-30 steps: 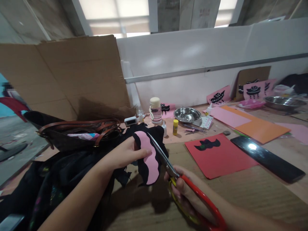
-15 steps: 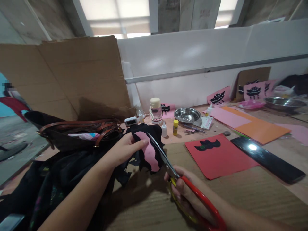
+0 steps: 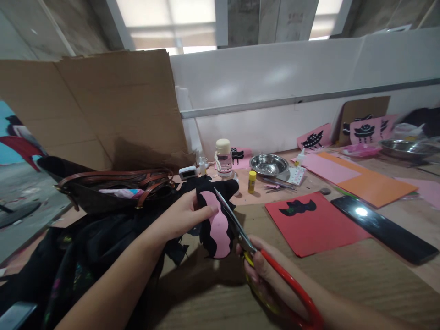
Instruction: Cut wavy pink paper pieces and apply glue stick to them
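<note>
My left hand [image 3: 187, 211] pinches a piece of black cloth [image 3: 205, 238] together with a wavy-edged pink paper shape [image 3: 219, 231] lying on it, thumb on top of the pink. Wrapped round the red and yellow handles, my right hand [image 3: 256, 263] holds a pair of scissors [image 3: 287, 277]. The blades point up and to the left, along the right edge of the pink shape and against the black cloth. How far the blades are parted I cannot tell. More black cloth [image 3: 220, 183] bunches up behind the shape and my left fingers.
A red sheet [image 3: 309, 229] with a black cutout lies to the right, beside a dark phone-like slab [image 3: 385, 229]. Behind stand a yellow glue stick [image 3: 252, 182], a bottle [image 3: 224, 160] and a steel bowl [image 3: 269, 166]. At left, a handbag [image 3: 113, 197] rests near black fabric [image 3: 103, 256].
The pink shape and black cloth have shifted slightly right and down and turned more upright. The black cloth at the top now folds to the right, covering most of the small white bottle.
</note>
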A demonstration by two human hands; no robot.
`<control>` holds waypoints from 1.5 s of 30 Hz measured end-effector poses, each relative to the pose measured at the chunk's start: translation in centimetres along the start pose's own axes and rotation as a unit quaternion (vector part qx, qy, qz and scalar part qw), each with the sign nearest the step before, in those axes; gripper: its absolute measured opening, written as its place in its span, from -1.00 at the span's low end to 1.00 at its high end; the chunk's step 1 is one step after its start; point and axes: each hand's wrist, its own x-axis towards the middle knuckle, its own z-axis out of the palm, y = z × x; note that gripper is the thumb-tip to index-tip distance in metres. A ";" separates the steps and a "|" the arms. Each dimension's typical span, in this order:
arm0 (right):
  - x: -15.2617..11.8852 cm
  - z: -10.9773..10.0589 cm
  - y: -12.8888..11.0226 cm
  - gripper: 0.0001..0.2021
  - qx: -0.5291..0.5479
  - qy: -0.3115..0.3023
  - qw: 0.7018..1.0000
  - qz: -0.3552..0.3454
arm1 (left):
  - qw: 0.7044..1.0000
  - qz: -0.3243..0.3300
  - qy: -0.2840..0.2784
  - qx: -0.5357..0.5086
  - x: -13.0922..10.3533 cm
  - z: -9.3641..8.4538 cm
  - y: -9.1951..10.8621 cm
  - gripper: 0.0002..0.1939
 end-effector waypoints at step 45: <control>0.2 0.6 -0.8 -0.20 -0.006 -0.007 1.000 -0.019 | 0.999 -0.021 -0.024 -0.016 0.1 -0.8 0.2 -0.64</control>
